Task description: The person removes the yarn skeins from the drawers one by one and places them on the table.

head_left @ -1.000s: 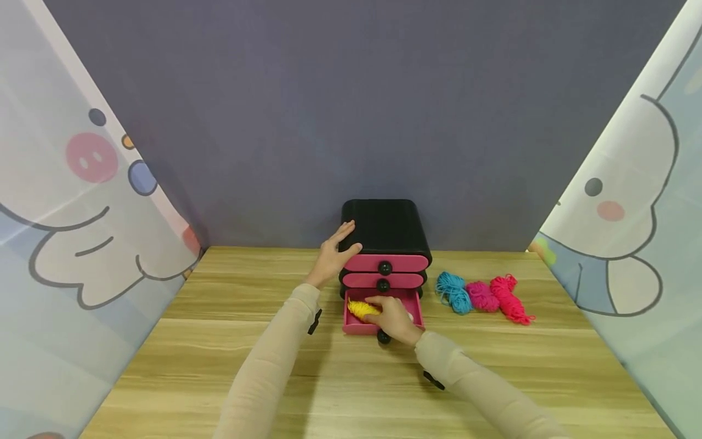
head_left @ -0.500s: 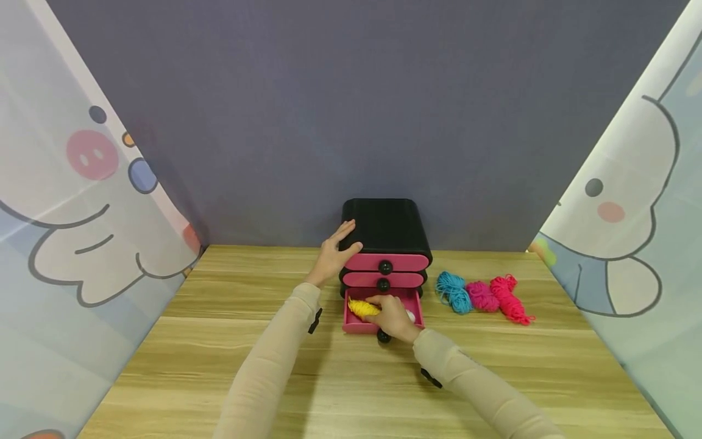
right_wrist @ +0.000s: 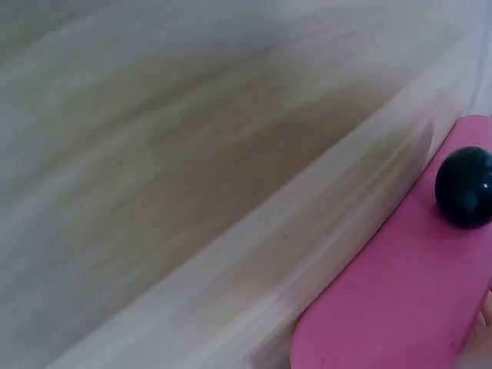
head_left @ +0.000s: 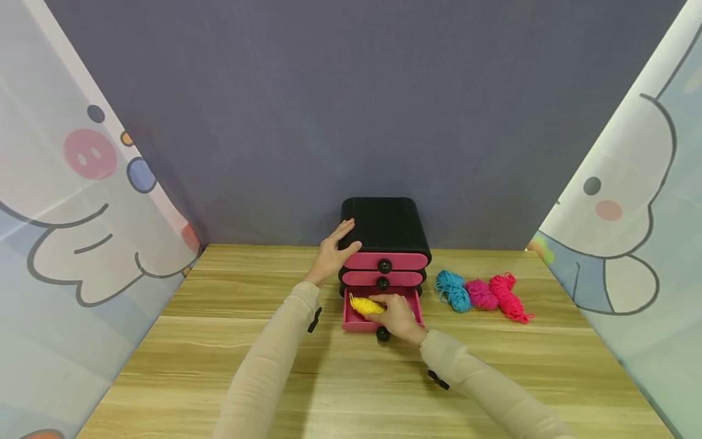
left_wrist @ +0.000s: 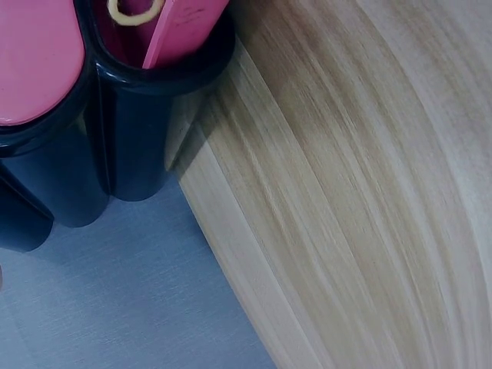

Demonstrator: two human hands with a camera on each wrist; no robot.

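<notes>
A small black cabinet [head_left: 384, 225] with pink drawers stands on the table in the head view. Its bottom drawer [head_left: 356, 327] is pulled out. My right hand [head_left: 399, 317] reaches into that drawer and pinches a yellow yarn skein [head_left: 364, 306] between thumb and fingers. Something small and white beside that hand is mostly hidden. My left hand [head_left: 330, 256] rests against the cabinet's upper left edge, fingers extended and thumb near the top drawer's front. A yellow strand loop [left_wrist: 135, 11] shows above the drawer's edge in the left wrist view. The right wrist view shows the pink drawer front [right_wrist: 384, 284].
Blue [head_left: 453, 291], magenta [head_left: 482, 295] and bright pink [head_left: 510, 299] yarn skeins lie in a row right of the cabinet. Black round knobs [head_left: 383, 333] stick out from the drawers. A grey wall [head_left: 274, 122] rises behind the wooden table [head_left: 219, 366].
My right hand has shifted slightly right with the yellow skein, and the white thing is more covered. The left hand holds its place on the cabinet.
</notes>
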